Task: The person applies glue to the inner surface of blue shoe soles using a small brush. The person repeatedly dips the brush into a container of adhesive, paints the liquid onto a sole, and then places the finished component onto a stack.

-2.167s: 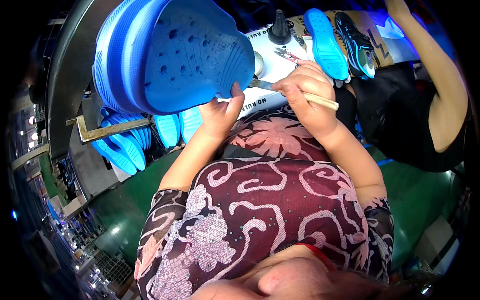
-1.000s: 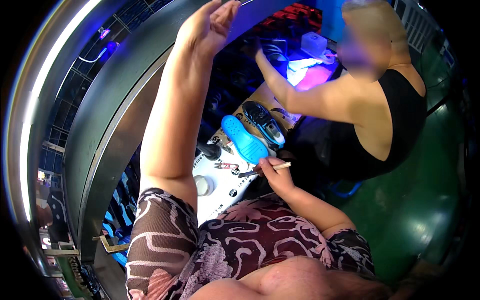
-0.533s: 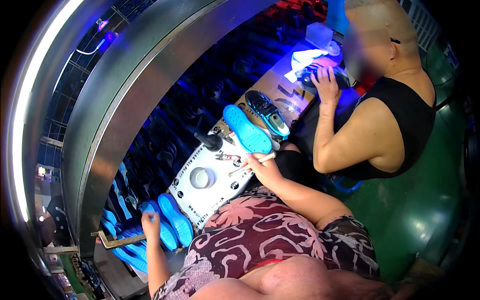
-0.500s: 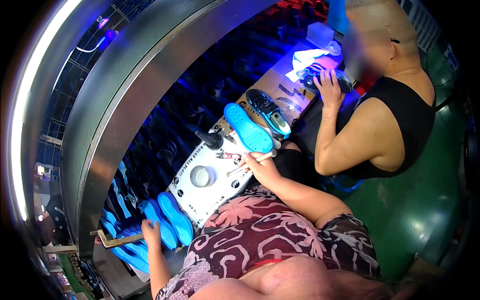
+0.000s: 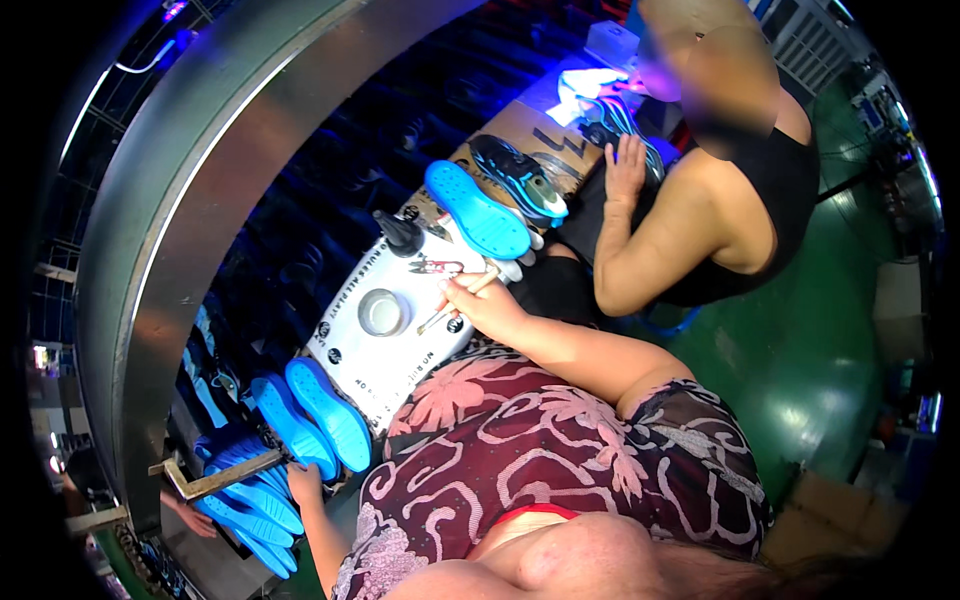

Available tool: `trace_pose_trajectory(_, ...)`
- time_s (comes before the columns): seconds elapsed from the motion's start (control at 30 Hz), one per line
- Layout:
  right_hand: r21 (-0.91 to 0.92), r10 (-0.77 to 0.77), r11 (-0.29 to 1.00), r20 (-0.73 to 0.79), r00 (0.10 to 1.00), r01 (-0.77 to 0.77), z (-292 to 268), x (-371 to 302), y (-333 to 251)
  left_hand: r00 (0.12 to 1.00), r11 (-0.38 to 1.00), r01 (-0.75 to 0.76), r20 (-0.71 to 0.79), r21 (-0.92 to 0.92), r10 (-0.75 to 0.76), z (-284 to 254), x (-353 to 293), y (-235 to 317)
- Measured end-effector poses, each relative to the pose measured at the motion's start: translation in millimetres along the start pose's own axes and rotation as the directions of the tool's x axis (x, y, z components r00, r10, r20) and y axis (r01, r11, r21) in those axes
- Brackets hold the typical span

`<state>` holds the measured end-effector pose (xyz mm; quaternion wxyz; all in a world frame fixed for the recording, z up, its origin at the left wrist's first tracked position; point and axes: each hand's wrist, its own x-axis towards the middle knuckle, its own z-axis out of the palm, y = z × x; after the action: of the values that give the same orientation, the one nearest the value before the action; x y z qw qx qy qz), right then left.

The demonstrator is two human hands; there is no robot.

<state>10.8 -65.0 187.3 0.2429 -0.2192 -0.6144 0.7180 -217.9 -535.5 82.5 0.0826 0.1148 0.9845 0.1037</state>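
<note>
In the head view, has hands apart. Pinches a brush in the right hand, tip over the white board near the cup. Has the left hand at the near end of a blue sole; cannot tell whether gripping. Best to hold by the edge, bristles well clear.

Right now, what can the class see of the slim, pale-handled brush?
The slim, pale-handled brush has a straight, wooden-looking handle and darker bristles. It slants over the white printed sheet, bristles toward the picture's lower left; contact is unclear. Held by the bare right hand, its middle is hidden, handle end protruding.
</note>
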Motion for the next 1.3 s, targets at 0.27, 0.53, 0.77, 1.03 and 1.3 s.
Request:
trace_pose_trajectory(0.27,-0.11,-0.001,0.994,0.031,1.0,0.005,-20.5,-0.2,-5.1,0.993,0.974,0.109,-0.056,0.201,-0.099,6.1,-15.5,32.3)
trace_pose_trajectory(0.53,-0.328,-0.239,0.912,0.061,0.969,0.245,-52.9,13.6,-10.9,0.961,0.909,0.159,0.151,0.386,-0.232,2.9,-5.8,34.3)
trace_pose_trajectory(0.77,-0.333,-0.223,0.907,0.138,0.965,0.257,-55.0,35.3,-11.7,0.955,0.909,0.122,0.202,0.399,-0.217,0.1,1.2,26.2)
trace_pose_trajectory(1.03,-0.315,-0.207,0.919,0.121,0.971,0.235,-54.8,40.5,-5.3,0.951,0.888,0.11,0.212,0.447,-0.225,-0.6,2.5,25.9)
trace_pose_trajectory(1.3,-0.27,-0.201,0.937,0.098,0.975,0.221,-48.5,40.3,-5.8,0.957,0.891,0.109,0.197,0.441,-0.214,2.2,5.1,26.9)
